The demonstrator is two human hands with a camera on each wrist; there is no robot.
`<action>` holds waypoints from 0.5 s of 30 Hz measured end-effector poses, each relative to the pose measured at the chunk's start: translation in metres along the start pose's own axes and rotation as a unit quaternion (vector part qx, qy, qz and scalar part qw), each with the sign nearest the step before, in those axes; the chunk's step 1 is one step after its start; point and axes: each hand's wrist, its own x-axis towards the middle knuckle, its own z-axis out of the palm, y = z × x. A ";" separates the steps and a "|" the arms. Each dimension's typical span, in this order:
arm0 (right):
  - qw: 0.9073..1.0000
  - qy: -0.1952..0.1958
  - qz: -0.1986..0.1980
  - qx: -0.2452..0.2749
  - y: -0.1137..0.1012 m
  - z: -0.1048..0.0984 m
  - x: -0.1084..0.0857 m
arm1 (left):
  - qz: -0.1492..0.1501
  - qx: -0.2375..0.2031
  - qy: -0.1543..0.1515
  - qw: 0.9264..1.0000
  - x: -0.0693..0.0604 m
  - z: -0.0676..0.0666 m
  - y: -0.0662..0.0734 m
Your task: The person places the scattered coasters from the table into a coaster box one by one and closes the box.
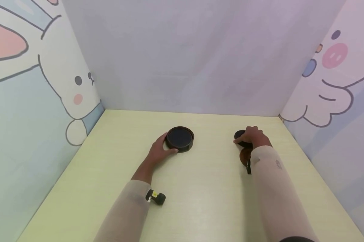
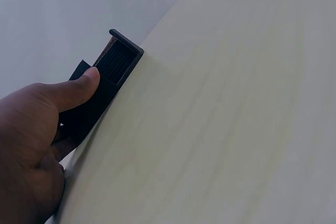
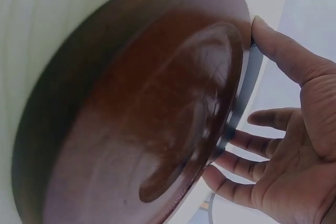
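Observation:
My left hand (image 1: 158, 153) holds the side of a round black holder (image 1: 180, 138) with a raised rim, which sits on the table. In the left wrist view, the thumb presses on the holder's side, beside a notch with ribbed, stacked edges behind it. Farther right, my right hand (image 1: 254, 136) grips a black disc (image 1: 240, 133) between thumb and fingers, partly covering it. Just nearer to me than the disc is a brown round piece (image 1: 244, 156), partly behind the sleeve. The right wrist view shows this brown piece large, glossy, with a recessed circle.
Both hands work over a pale wood-grain table (image 1: 206, 188). A plain light wall (image 1: 194, 60) stands behind it. Side panels with cartoon animals (image 1: 336, 77) border the table left and right. A small black camera (image 1: 158, 197) is strapped to the left sleeve.

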 end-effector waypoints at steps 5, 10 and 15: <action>1.000 0.001 -0.001 -0.001 0.001 0.001 0.003 | -0.001 0.002 0.003 1.000 0.000 0.000 0.002; 1.000 0.002 0.002 0.001 0.001 0.001 0.004 | -0.007 0.000 -0.001 1.000 0.000 0.000 0.002; 1.000 0.005 -0.001 0.010 -0.001 0.001 0.001 | -0.009 -0.002 -0.001 1.000 0.000 0.000 0.002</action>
